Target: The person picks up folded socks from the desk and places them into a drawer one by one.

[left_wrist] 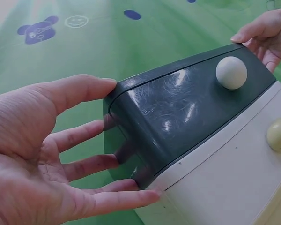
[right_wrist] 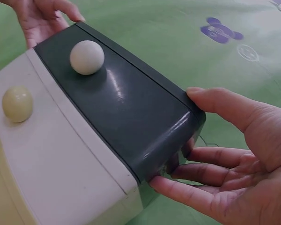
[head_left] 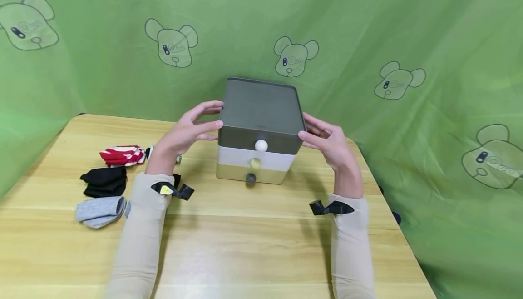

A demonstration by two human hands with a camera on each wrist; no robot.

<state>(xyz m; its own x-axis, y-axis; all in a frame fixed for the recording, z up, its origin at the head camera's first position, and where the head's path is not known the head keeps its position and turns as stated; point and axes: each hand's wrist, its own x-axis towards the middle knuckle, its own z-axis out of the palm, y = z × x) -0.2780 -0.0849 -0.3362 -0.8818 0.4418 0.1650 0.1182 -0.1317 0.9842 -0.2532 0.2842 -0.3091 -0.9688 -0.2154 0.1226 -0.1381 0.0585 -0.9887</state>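
A small three-drawer box [head_left: 261, 108] stands at the table's back, its dark top tier above a white and a yellow one. Each tier has a round knob, the top one a white knob [head_left: 261, 146]. On the box's left side rests my left hand [head_left: 184, 131], its fingertips touching the dark tier and the little finger near the white one in the left wrist view. From the right, my right hand [head_left: 328, 144] touches the dark tier's side with extended fingers, thumb at the upper front corner. All drawers look closed.
Left on the wooden table [head_left: 229, 244] lie a red and white striped folded sock [head_left: 122, 155], a black folded sock [head_left: 104, 181] and a grey folded sock [head_left: 101, 211]. Small items behind my left wrist are partly hidden. A green curtain [head_left: 237, 26] hangs behind the table.
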